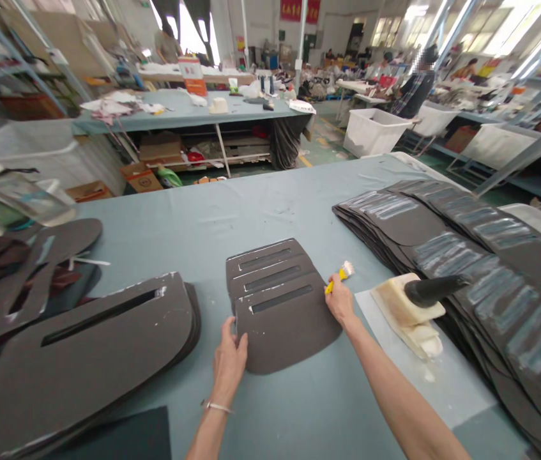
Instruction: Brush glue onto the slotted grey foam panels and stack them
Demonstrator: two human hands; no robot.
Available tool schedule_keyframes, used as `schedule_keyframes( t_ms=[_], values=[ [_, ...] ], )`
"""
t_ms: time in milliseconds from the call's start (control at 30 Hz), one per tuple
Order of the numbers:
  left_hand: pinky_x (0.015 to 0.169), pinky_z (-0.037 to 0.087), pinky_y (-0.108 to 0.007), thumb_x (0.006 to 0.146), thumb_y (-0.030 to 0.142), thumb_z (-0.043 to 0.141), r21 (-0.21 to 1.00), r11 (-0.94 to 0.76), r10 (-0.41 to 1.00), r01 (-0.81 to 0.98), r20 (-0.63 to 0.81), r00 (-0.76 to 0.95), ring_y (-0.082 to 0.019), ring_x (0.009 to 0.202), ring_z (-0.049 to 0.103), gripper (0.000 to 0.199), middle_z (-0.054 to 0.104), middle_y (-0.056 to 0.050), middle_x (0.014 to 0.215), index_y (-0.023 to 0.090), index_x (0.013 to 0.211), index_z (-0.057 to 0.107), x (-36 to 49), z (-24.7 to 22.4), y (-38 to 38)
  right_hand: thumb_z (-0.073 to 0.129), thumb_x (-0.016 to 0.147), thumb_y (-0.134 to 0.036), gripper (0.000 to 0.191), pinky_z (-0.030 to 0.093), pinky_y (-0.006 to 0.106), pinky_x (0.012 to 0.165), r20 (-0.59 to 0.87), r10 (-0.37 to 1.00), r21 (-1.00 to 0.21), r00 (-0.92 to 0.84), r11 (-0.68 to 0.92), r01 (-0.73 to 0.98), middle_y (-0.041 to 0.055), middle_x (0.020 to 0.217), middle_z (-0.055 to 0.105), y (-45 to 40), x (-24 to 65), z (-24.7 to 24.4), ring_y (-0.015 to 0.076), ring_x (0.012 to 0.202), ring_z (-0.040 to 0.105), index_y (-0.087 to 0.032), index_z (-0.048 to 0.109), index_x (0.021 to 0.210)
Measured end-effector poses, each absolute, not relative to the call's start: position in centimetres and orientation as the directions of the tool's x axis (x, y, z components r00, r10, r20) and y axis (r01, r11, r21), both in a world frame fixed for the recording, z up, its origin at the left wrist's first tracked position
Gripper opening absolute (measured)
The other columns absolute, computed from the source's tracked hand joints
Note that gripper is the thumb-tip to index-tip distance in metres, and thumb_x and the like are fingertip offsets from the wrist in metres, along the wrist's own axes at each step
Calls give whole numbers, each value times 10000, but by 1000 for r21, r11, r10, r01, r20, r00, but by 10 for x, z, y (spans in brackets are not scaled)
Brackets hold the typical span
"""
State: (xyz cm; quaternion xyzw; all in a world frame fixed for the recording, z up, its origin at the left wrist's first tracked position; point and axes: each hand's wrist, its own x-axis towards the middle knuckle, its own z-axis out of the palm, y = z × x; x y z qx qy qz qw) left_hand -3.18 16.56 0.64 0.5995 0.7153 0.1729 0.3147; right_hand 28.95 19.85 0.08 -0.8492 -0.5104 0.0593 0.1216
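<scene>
A dark grey flat panel (280, 332) with rounded lower corners lies before me. Thinner pieces with three long slots and white glue marks overlap on its upper half. My left hand (230, 358) grips the panel's left edge, thumb on top, the other fingers partly hidden. My right hand (340, 300) is closed round a small yellow-handled brush (345, 271), its whitish bristles pointing up and away. That same hand rests against the panel's right edge. Right of it, a cream glue container (399, 303) with a black cylindrical part (435, 291) stands on a white sheet (462, 390).
Stacked dark panels (485, 268) with whitish smears cover the right side. A slotted panel (107, 345) tops a pile on the left, near a clear plastic container (35, 198). Beyond the blue-green table (270, 204) are another worktable (165, 115), a white bin (373, 131) and people.
</scene>
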Motion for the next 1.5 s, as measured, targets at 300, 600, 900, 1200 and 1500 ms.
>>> schedule_keyframes(
  t_ms=[300,600,900,1200,1500],
  values=[
    [653,395,-255,839,313,448,631,160,981,759,-188,-51,-136,674,566,429,581,9,735,229,1259,477,-32,5,162,520,878,-190,213,204,236,565,7,878,-239,479,-464,853,28,793,575,200,288,5,109,614,467,-161,471,1083],
    [641,367,-238,829,275,487,636,204,976,744,-191,-104,-122,670,557,413,588,16,738,253,1241,502,-33,5,160,521,880,-237,246,202,243,558,2,876,-165,483,-476,864,23,745,561,199,287,2,126,595,481,-161,476,1109],
    [635,364,-247,831,259,489,607,241,967,757,-216,-135,-133,679,567,393,601,8,720,230,1222,518,-30,14,160,507,901,-281,233,181,249,548,-8,872,-140,490,-486,863,24,755,572,198,282,8,126,610,496,-171,461,1101],
    [630,373,-269,844,291,465,549,219,970,806,-212,-119,-159,686,593,414,645,-22,771,213,1249,501,-27,10,160,503,897,-241,204,201,254,551,-40,859,-144,510,-510,848,38,831,604,199,280,13,132,651,541,-179,464,1087],
    [631,386,-283,866,291,434,497,190,975,847,-194,-105,-183,736,602,402,649,-47,811,202,1255,480,-20,14,159,471,901,-210,213,233,237,561,-76,855,-158,514,-519,840,53,859,608,200,282,13,130,659,539,-175,460,1110]
  ],
)
